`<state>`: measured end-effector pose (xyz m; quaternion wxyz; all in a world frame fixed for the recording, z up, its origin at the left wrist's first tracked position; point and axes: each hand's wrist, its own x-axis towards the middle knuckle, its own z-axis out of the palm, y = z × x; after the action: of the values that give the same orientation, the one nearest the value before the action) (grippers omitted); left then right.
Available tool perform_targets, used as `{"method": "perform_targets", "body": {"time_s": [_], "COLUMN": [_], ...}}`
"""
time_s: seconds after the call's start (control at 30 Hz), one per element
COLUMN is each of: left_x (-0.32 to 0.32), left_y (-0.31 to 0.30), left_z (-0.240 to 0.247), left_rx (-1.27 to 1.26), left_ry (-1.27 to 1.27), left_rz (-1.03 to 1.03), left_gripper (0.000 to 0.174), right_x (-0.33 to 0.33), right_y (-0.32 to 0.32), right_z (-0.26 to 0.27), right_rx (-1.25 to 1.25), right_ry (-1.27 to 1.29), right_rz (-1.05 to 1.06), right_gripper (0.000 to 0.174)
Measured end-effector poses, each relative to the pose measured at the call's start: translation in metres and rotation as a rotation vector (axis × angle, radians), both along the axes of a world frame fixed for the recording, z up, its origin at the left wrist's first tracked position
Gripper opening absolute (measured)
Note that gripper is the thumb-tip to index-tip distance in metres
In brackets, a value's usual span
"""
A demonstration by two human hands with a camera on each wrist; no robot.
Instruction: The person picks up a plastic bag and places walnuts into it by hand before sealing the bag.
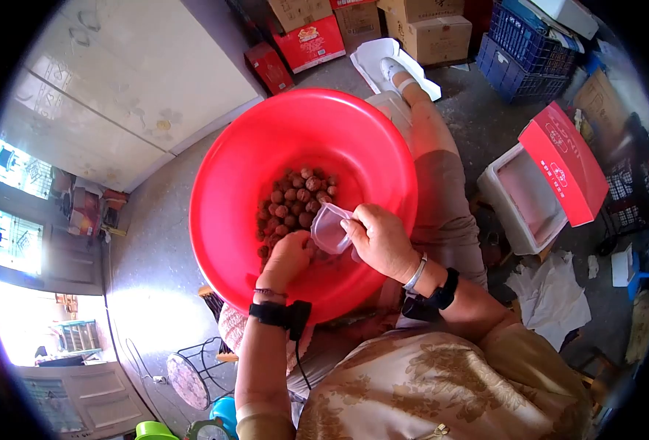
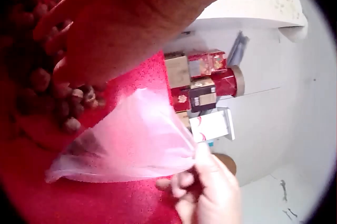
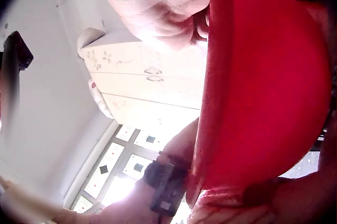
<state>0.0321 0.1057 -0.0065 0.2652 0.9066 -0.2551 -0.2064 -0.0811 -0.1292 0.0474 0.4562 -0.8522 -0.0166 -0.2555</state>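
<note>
A large red basin (image 1: 225, 183) stands in front of the person, with a heap of round, brown, rough-skinned nuts (image 1: 295, 198) in its bottom. My right hand (image 1: 384, 240) pinches the rim of a thin, translucent plastic bag (image 1: 329, 231) and holds its mouth over the basin. In the left wrist view the bag (image 2: 126, 140) hangs slack from thumb and fingers. Beside it, my left hand (image 1: 289, 257) reaches down to the near edge of the heap, fingertips among the nuts (image 2: 39, 79). I cannot tell whether it holds one. The basin's wall (image 3: 263, 87) fills much of the right wrist view.
To the right sits a white foam box (image 1: 511, 198) with a red lid (image 1: 563, 165) and crumpled white paper (image 1: 552, 293). Cardboard boxes (image 1: 438, 37) and blue crates (image 1: 522, 66) are stacked at the back. A round stool (image 1: 188, 381) stands lower left, a pale cabinet (image 1: 133, 88) upper left.
</note>
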Motion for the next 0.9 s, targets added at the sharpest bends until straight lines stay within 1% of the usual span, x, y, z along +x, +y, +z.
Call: {"method": "perform_targets", "body": {"time_s": [0.03,0.07,0.13,0.17,0.2,0.27,0.3,0.37,0.47,0.6,0.67,0.7,0.77,0.87,0.9], "left_x": [0.001,0.001,-0.01,-0.005,-0.006,-0.006,-0.006,-0.007,-0.02,-0.019,-0.017,-0.018,-0.022,-0.027,-0.026], "left_y": [-0.002,-0.001,-0.008,-0.004,-0.005,-0.006,-0.004,-0.002,-0.015,-0.014,-0.009,-0.011,-0.013,-0.019,-0.017], "left_z": [-0.005,-0.01,0.002,-0.016,-0.016,-0.016,-0.024,-0.045,-0.01,-0.041,-0.057,-0.052,-0.042,-0.026,-0.03], "left_rx": [-0.004,-0.006,0.049,0.057,0.055,0.086,0.085,-0.081,-0.098,-0.199,-0.295,-0.297,-0.179,-0.17,-0.171], "left_ry": [-0.032,-0.034,0.034,0.047,0.05,0.058,0.059,0.144,0.152,0.163,0.317,0.317,0.405,0.329,0.329], "left_rz": [-0.121,-0.124,-0.094,-0.093,-0.089,-0.149,-0.146,-0.162,-0.211,-0.231,-0.285,-0.284,-0.262,-0.274,-0.274], "left_gripper": [0.03,0.03,0.03,0.032,0.032,0.036,0.036,0.038,0.041,0.046,0.046,0.046,0.041,0.036,0.036], "right_x": [0.0,0.0,-0.002,-0.003,-0.004,-0.003,-0.003,-0.004,-0.005,-0.004,-0.005,-0.005,-0.005,-0.005,-0.005], "right_y": [0.0,0.0,0.0,0.001,0.001,0.003,0.003,0.003,0.004,0.004,0.003,0.003,0.002,0.001,0.001], "right_z": [0.0,0.0,0.001,0.0,0.0,0.0,0.0,0.0,-0.001,-0.002,-0.002,-0.001,0.0,-0.001,-0.001], "right_rx": [-0.005,-0.007,0.007,0.005,0.017,0.03,0.024,0.016,0.012,0.003,0.005,-0.002,-0.011,-0.021,-0.02], "right_ry": [-0.007,-0.008,0.012,0.015,0.003,-0.011,-0.011,-0.008,0.017,0.0,0.004,0.041,0.078,0.073,0.078], "right_rz": [0.005,0.002,0.013,0.014,0.011,0.014,0.014,0.012,0.016,0.024,0.028,0.041,0.056,0.065,0.069], "right_gripper": [0.021,0.021,0.021,0.021,0.021,0.023,0.023,0.023,0.023,0.023,0.023,0.022,0.021,0.021,0.021]}}
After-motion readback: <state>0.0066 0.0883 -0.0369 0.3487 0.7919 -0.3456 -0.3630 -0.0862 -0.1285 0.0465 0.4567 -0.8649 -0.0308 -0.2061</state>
